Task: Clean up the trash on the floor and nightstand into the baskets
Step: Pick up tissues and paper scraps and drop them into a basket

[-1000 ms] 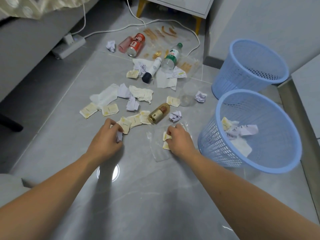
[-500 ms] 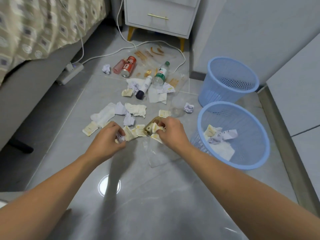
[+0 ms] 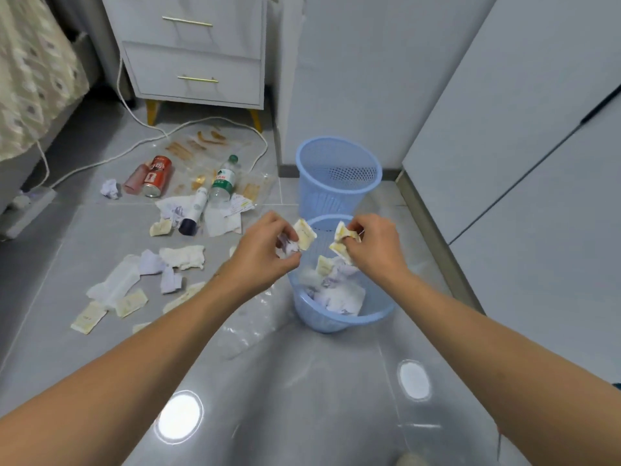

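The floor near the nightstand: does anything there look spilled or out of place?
Yes. A red can and a plastic bottle lie on their sides among crumpled paper, and a white cable trails loosely across the tiles.

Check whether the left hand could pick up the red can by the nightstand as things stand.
Probably not right away. The left hand already grips crumpled paper and a yellowish wrapper above the near basket. The red can lies unobstructed but well beyond it.
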Motion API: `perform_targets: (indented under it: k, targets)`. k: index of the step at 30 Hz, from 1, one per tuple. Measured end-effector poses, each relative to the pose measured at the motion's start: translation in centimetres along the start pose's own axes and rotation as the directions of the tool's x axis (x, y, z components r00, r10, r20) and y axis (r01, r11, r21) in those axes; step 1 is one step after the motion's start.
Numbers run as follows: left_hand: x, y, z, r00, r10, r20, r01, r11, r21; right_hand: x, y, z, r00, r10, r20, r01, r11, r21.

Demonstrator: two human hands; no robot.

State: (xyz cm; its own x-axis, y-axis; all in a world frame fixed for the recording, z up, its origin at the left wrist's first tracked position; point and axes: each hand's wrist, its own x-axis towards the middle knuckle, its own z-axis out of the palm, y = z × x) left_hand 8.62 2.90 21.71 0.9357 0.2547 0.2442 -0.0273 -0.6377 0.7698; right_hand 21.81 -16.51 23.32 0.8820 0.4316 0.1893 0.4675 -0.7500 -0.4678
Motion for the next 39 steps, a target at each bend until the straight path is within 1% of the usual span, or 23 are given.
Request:
perform_targets:
  k: [3,4,6,7,8,9,11,13,17,20,24,27,31,33,36,39]
  targets:
    - [2.3,1.1,4.0,0.998,0.029,0.053,-0.030,0.999,0.020,-0.3,2.8,-0.6,1.000,0.011,-0.012,-0.011,0.999,-0.052]
    - [2.8,1.4,5.0,0.995,0.018,0.102,-0.026,0.997,0.070,-0.5,3.5,-0.6,0.999,0.025,0.023,-0.023,0.996,-0.081]
    - [3.3,1.7,6.5,0.978,-0.015,0.209,-0.041,0.964,0.262,-1.0,4.6,-0.3,0.983,0.089,0.162,-0.060,0.983,-0.176]
    - [3.3,1.8,6.9,0.973,-0.033,0.228,-0.047,0.941,0.335,-1.3,5.0,-0.1,0.971,0.110,0.214,-0.063,0.974,-0.217]
    - [3.2,1.8,7.2,0.977,-0.037,0.212,-0.044,0.931,0.363,-1.4,5.3,0.1,0.967,0.110,0.228,-0.055,0.971,-0.233]
    - [3.1,1.7,7.4,0.985,-0.028,0.173,-0.038,0.930,0.366,-1.4,5.5,0.4,0.973,0.091,0.213,-0.043,0.974,-0.224]
    - [2.7,1.1,7.1,0.996,0.008,0.090,-0.040,0.929,0.368,-0.9,5.1,1.1,0.987,0.032,0.161,-0.004,0.985,-0.170]
    - [2.2,0.1,5.8,0.998,0.011,0.058,-0.031,0.927,0.373,0.1,4.0,2.1,0.991,-0.023,0.131,0.038,0.993,-0.111]
    - [1.5,-2.5,0.7,0.995,-0.091,-0.046,0.102,0.914,0.393,2.3,-0.3,4.1,0.985,-0.112,0.135,0.109,0.994,0.030]
    - [-0.1,-3.5,-4.3,0.974,-0.200,-0.107,0.226,0.876,0.426,2.7,-4.6,4.6,0.973,-0.147,0.176,0.129,0.986,0.109]
    - [-2.9,-2.2,-11.1,0.929,-0.333,-0.161,0.369,0.816,0.445,1.9,-10.2,3.2,0.941,-0.189,0.280,0.156,0.978,0.138]
    - [-4.5,0.1,-15.3,0.896,-0.408,-0.176,0.442,0.778,0.447,1.2,-13.6,1.0,0.928,-0.183,0.325,0.150,0.981,0.126]
    - [-5.5,4.6,-21.6,0.867,-0.468,-0.170,0.492,0.750,0.442,0.4,-19.3,-3.9,0.904,-0.173,0.391,0.132,0.983,0.131]
    - [-5.2,7.1,-24.3,0.866,-0.474,-0.156,0.491,0.752,0.439,0.2,-21.7,-6.6,0.900,-0.159,0.405,0.117,0.985,0.126]
    - [-4.2,10.0,-27.1,0.869,-0.474,-0.141,0.484,0.755,0.443,0.1,-23.8,-9.2,0.901,-0.151,0.407,0.102,0.985,0.140]
    - [-2.2,11.6,-28.5,0.875,-0.468,-0.120,0.468,0.758,0.455,1.7,-24.6,-10.4,0.907,-0.137,0.398,0.086,0.986,0.144]
